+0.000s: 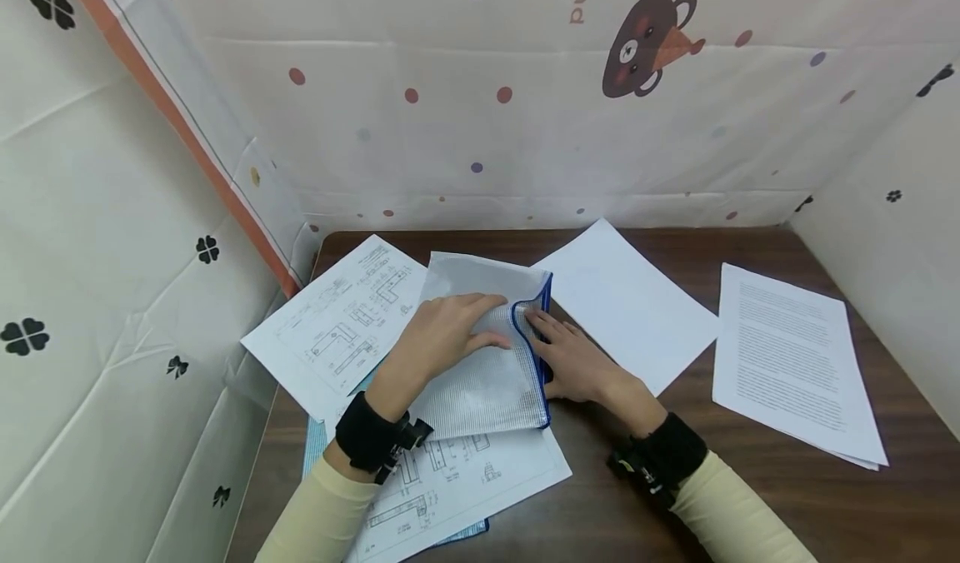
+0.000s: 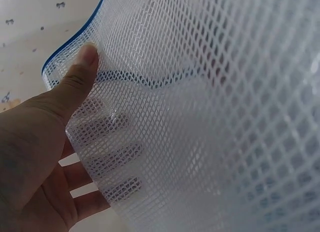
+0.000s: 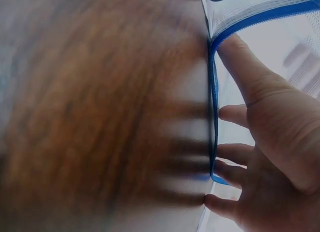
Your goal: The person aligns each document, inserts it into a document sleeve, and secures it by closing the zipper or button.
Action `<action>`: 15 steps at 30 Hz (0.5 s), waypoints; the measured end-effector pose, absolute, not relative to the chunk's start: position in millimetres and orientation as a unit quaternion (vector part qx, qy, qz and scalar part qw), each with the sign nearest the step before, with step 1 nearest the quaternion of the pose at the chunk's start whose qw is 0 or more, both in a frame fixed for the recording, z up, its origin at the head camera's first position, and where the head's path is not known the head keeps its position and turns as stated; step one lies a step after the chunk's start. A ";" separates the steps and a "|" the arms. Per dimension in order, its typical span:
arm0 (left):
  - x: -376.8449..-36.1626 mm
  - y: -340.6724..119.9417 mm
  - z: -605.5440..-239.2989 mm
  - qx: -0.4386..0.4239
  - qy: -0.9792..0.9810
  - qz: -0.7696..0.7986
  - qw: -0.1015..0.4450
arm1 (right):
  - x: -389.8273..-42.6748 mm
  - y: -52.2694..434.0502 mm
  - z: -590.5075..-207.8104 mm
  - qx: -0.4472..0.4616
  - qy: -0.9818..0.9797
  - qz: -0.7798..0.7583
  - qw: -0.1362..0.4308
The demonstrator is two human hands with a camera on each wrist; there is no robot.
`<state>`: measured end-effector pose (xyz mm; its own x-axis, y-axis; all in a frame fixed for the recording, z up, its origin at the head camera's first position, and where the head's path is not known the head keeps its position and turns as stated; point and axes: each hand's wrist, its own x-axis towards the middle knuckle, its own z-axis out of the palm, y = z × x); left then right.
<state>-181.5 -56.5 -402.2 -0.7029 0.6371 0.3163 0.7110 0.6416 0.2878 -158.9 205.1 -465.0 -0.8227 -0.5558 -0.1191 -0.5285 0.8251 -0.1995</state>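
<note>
We've got the mesh zip pouch (image 1: 480,363) near the surface's front-left, left hand (image 1: 442,334) pinching its top layer up, right hand (image 1: 573,363) flat-fingered at the blue edge, so that slick mesh could slip and flop shut.

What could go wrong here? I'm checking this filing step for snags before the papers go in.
The mesh pouch is limp and held open only by the left hand pinching one layer, so it may sag shut. The right hand has its fingers at the blue edge, where a sheet could catch and crease. The pouch also rests on the drawing sheets, which might slide or crumple under it.
</note>
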 end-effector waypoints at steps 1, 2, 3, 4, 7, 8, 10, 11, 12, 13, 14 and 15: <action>-181.8 -56.7 -402.1 -0.375 -0.900 -0.199 0.095 | -158.7 205.0 -464.6 -0.285 0.952 -0.079 0.085; -182.0 -56.8 -402.2 -0.376 -0.900 -0.199 0.096 | -158.6 204.9 -464.4 -0.285 0.952 -0.079 0.084; -182.2 -56.7 -402.4 -0.377 -0.899 -0.202 0.097 | -158.6 204.7 -464.3 -0.284 0.952 -0.078 0.083; -182.3 -56.7 -402.6 -0.378 -0.898 -0.203 0.098 | -158.5 204.7 -464.3 -0.284 0.952 -0.078 0.082; -182.4 -56.8 -402.8 -0.379 -0.898 -0.203 0.097 | -158.4 204.7 -464.7 -0.282 0.952 -0.080 0.085; -182.5 -57.0 -402.9 -0.378 -0.898 -0.202 0.096 | -158.4 204.8 -465.1 -0.281 0.953 -0.081 0.085; -182.5 -57.2 -403.1 -0.378 -0.899 -0.201 0.095 | -158.0 204.8 -465.2 -0.279 0.953 -0.079 0.082; -182.4 -57.3 -403.4 -0.378 -0.899 -0.201 0.094 | -157.7 204.5 -465.3 -0.278 0.954 -0.075 0.080; -182.4 -57.3 -403.6 -0.377 -0.899 -0.200 0.095 | -157.2 204.1 -465.2 -0.279 0.955 -0.070 0.074; -182.4 -57.3 -404.1 -0.378 -0.899 -0.198 0.096 | -156.6 203.5 -464.9 -0.280 0.955 -0.064 0.067; -182.2 -57.4 -404.5 -0.378 -0.900 -0.197 0.097 | -155.8 202.7 -464.1 -0.283 0.956 -0.058 0.058; -182.0 -57.4 -404.7 -0.378 -0.899 -0.197 0.098 | -154.8 201.7 -462.8 -0.286 0.956 -0.052 0.048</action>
